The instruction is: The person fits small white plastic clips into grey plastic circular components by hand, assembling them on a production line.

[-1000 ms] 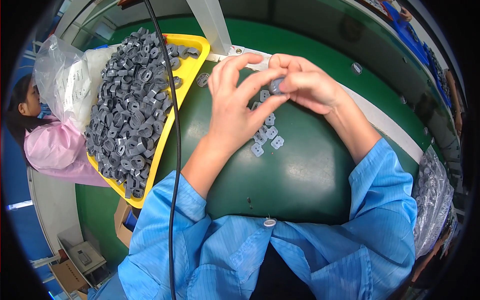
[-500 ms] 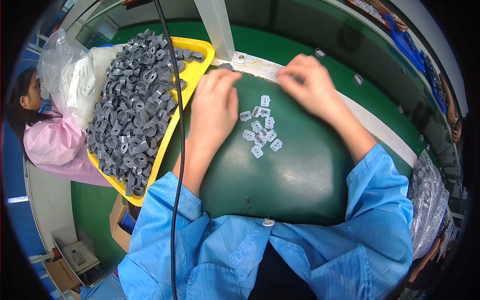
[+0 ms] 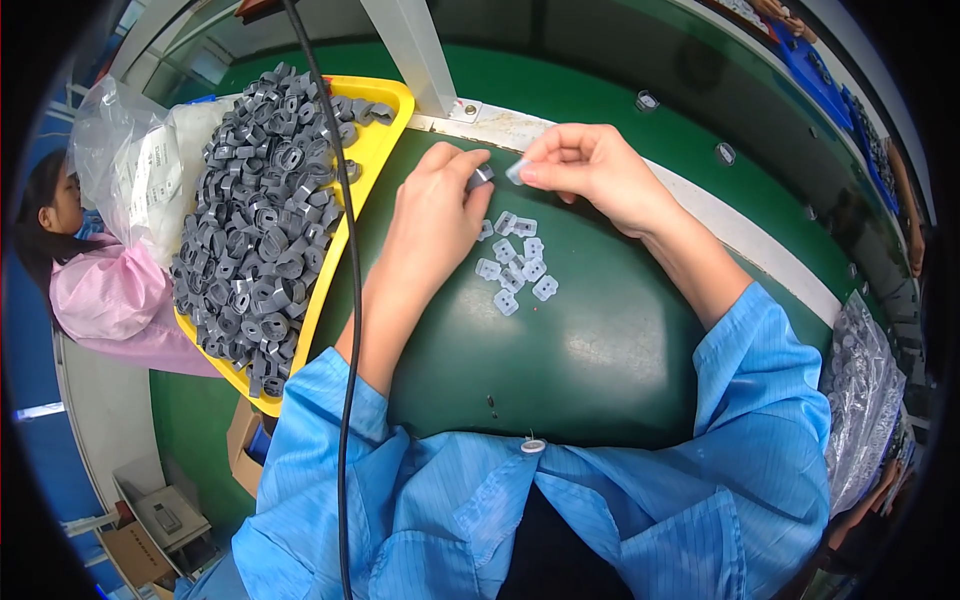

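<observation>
My left hand is closed on a small grey ring-shaped plastic part, pinched between thumb and fingers. Facing it, my right hand grips a small translucent plastic piece at the fingertips, a short gap from the grey part. Below both hands, several flat translucent plastic pieces lie loosely grouped on the green table. To the left of my left hand, a yellow tray holds a heap of similar grey parts.
A black cable hangs across the tray's right side. Clear plastic bags lie beyond the tray and at the right. A white rail and metal post border the green conveyor belt. A person in pink sits at the left.
My right hand has come inward and now holds a translucent piece; the group on the table has lost its top one. The grey part in my left hand has come into view.
</observation>
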Available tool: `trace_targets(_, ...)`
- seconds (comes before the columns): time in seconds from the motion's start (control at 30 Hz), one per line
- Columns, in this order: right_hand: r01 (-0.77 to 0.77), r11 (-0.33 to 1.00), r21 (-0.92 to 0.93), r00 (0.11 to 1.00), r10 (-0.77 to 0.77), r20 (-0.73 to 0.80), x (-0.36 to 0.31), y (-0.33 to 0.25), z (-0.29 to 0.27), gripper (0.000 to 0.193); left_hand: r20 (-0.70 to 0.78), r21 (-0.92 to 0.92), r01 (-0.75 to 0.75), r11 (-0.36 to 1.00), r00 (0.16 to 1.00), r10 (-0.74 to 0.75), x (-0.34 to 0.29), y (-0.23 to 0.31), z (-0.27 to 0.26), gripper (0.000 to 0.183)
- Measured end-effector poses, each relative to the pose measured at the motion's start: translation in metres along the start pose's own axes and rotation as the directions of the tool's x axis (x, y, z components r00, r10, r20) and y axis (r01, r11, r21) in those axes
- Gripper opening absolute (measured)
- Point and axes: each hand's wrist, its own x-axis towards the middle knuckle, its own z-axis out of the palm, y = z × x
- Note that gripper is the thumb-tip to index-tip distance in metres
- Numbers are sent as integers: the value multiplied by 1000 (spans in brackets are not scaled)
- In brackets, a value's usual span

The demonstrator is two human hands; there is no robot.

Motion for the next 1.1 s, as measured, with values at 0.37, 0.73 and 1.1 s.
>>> trace_targets(0.37, 128, 919, -372, 992, -123, 39, 7, 5, 0, 14, 229, -145, 205, 968, 959, -169, -2, 7, -9, 38)
trace_targets(0.73, 117, 911, -395, 992, -125, 5, 1, -5, 12, 11, -126, -257, -89, 962, 990, 58, -10, 6, 15, 57)
trace_targets(1.1, 66, 998, 4, 995, -66, 77, 3, 3, 6, 14, -263, -151, -266, 952, 939, 221, -13, 8, 12, 63)
